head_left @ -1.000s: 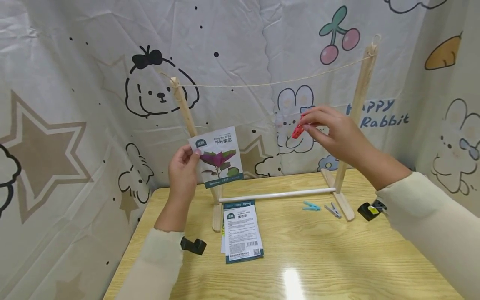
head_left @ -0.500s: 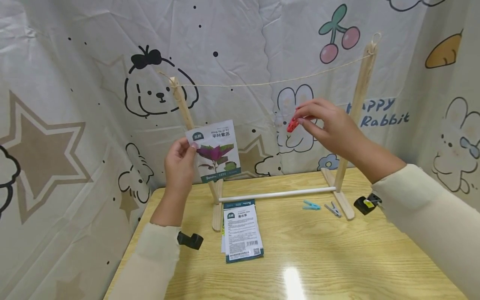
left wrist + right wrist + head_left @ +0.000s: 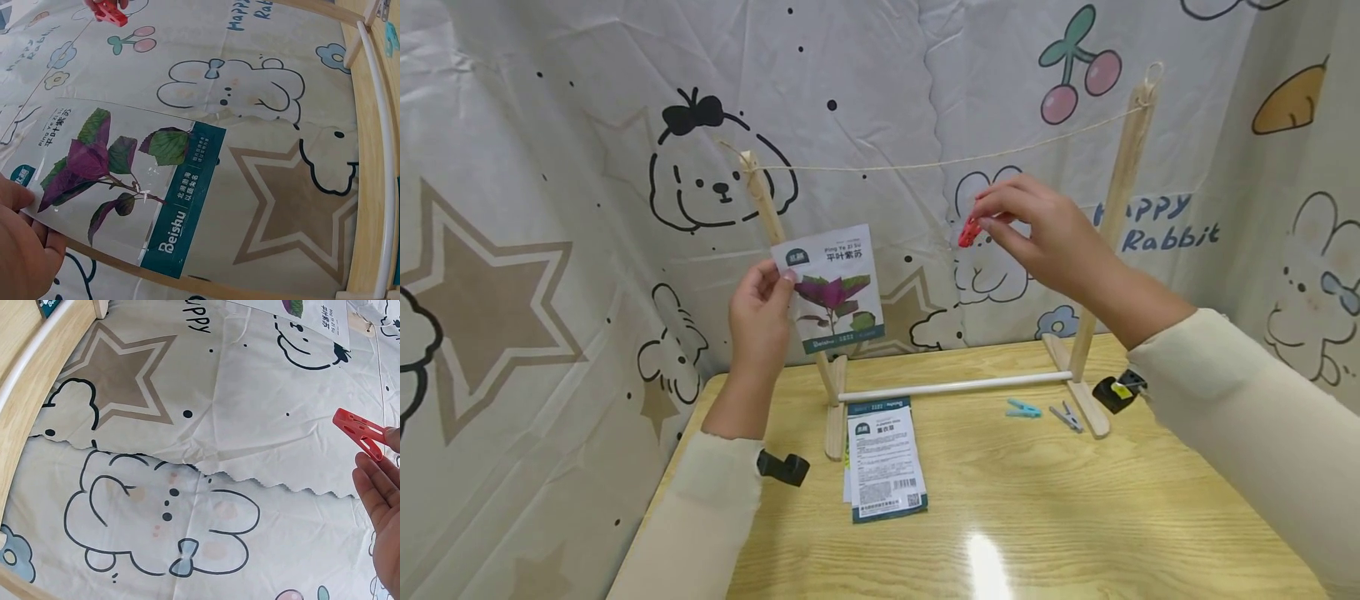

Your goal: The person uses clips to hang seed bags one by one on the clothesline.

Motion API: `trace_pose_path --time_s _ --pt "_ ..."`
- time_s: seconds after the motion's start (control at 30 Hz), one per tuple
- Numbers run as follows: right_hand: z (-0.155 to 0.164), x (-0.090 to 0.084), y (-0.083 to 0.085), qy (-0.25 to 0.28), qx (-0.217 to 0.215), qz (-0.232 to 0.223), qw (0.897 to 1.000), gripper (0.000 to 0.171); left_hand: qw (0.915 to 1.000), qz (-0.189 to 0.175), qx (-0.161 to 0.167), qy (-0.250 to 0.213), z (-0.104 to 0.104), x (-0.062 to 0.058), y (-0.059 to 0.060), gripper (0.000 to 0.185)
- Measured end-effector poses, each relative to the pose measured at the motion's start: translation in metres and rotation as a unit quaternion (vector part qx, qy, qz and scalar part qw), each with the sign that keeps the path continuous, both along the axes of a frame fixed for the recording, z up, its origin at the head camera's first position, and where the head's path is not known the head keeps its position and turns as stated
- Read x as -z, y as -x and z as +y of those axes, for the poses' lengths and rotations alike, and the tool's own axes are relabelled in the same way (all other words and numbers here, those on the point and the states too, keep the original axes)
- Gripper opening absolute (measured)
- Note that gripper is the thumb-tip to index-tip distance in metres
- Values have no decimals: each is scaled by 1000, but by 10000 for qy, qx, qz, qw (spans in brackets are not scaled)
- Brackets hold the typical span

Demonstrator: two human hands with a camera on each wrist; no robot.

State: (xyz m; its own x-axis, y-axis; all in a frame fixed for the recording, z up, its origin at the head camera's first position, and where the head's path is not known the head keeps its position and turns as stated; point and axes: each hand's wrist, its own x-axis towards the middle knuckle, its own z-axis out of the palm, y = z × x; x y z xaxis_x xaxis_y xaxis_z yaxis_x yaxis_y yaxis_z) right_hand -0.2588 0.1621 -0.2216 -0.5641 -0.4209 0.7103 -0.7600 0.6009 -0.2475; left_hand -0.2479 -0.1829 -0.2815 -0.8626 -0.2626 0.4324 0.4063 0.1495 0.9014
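Observation:
My left hand [image 3: 760, 321] pinches a seed packet [image 3: 835, 292] by its left edge, thumb on the front. The packet shows a purple-leaved plant and a green bottom band, and is held up before the left post of a wooden stand. My right hand [image 3: 1037, 233] pinches a red clothespin [image 3: 969, 232] between thumb and fingers, to the right of the packet and below the string [image 3: 910, 167]. In the right wrist view the clothespin [image 3: 359, 432] points away from the fingertips. The left wrist view shows the packet's whole front [image 3: 119, 181] apart from the gripped corner.
The string spans the stand's left post [image 3: 762, 198] and right post [image 3: 1120, 183], with a white rod [image 3: 955, 388] low between them. On the table [image 3: 1037, 508] lie more seed packets [image 3: 887, 467], a blue clothespin [image 3: 1023, 409] and a grey clothespin [image 3: 1066, 417]. A printed curtain hangs behind.
The left hand has raised the packet somewhat. The right hand, with the red clothespin, has moved left and up, closer to the packet and the string.

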Motion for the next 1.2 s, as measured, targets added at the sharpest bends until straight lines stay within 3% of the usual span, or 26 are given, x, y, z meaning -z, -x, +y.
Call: trace_pose_path --time_s 0.2,0.63,1.2 --pt "-8 -11 1 81 -45 34 10000 18 9996 220 101 -139 4 -6 4 25" --pt "-25 -28 3 -44 -244 211 9995 18 9998 170 3 -51 2 -18 9 23" --pt "-47 -46 5 -142 -322 173 9992 16 9995 229 -74 -219 4 -24 15 23"
